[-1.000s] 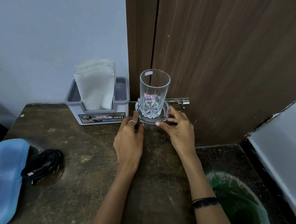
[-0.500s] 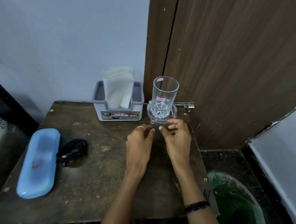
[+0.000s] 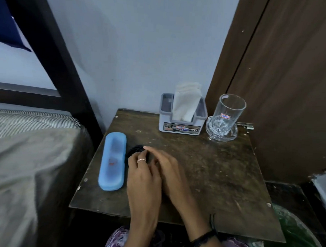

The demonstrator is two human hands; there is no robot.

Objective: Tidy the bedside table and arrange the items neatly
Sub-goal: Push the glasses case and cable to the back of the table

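Observation:
On the worn wooden bedside table (image 3: 212, 173), a coiled black cable (image 3: 136, 150) lies just right of a long blue case (image 3: 113, 160). Both my hands are over the cable and hide most of it. My left hand (image 3: 143, 177), wearing a ring, rests on it with curled fingers; whether it grips the cable is hidden. My right hand (image 3: 168, 168) lies beside it, fingers stretched flat, the tips touching the cable's far edge. At the back right, a clear drinking glass (image 3: 229, 111) stands upright in a glass dish (image 3: 211, 136), next to a grey tissue holder (image 3: 181, 125).
A bed with a grey cover (image 3: 24, 163) and a dark frame borders the table's left side. A brown wooden door (image 3: 292, 83) stands behind the glass. A bin lined with a green bag (image 3: 303, 236) sits on the floor to the right.
Both hands left the glass and dish at the back right and moved left to the black cable. My view has pulled back and turned left, showing the bed.

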